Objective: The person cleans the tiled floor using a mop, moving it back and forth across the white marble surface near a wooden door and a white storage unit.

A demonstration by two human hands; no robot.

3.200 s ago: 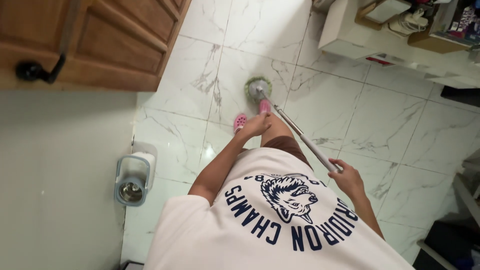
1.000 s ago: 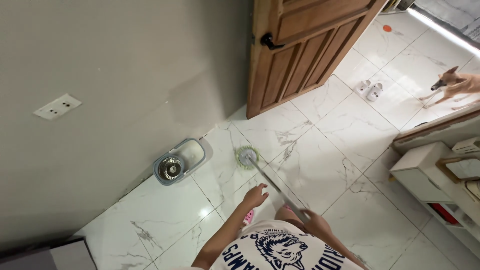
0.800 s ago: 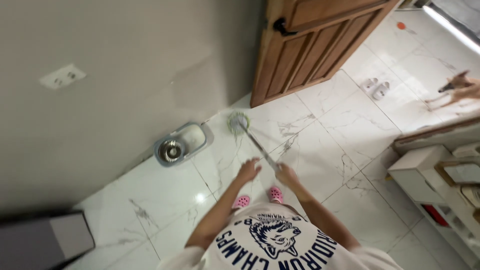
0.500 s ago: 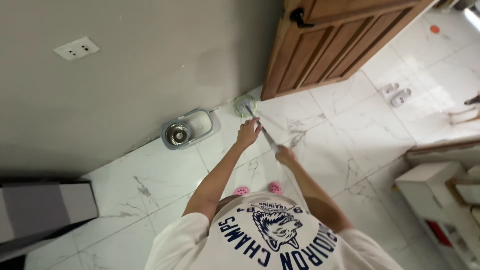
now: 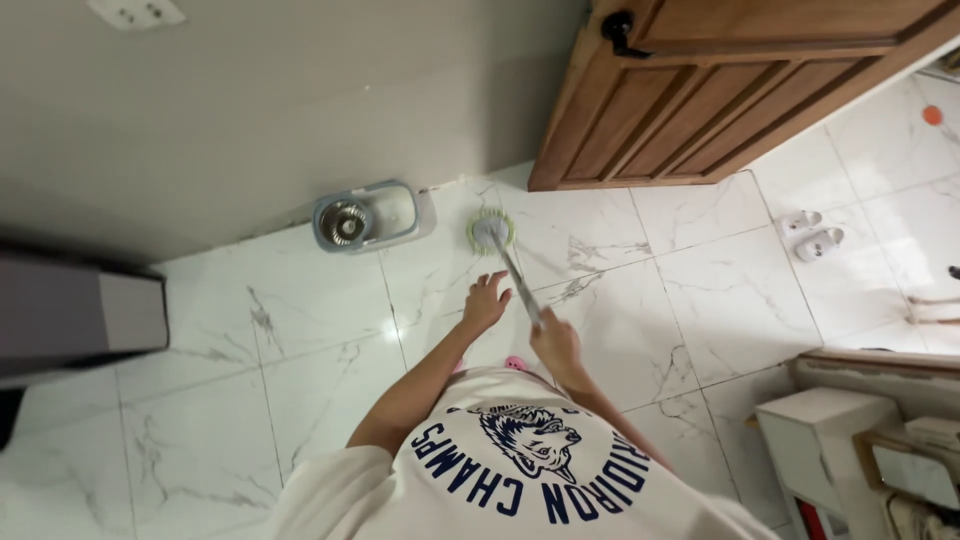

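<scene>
Floor: where the hands work, the white marble-veined tiled floor (image 5: 300,330) looks glossy and probably slick underfoot.
Door: brown panelled wooden door (image 5: 720,100), beyond the right hand.
Bucket: grey-blue plastic spin bucket with a steel basket (image 5: 368,216), ahead and left of the left hand, at the wall.
Mop: silver metal-handled mop with a round green-fringed head (image 5: 492,231), head just beyond both hands; likely light, stiff pole, soft wet head; best held mid-shaft.
Right hand (image 5: 556,343): clenched around the shaft.
Left hand (image 5: 486,301): released, fingers spread, beside the shaft.
</scene>
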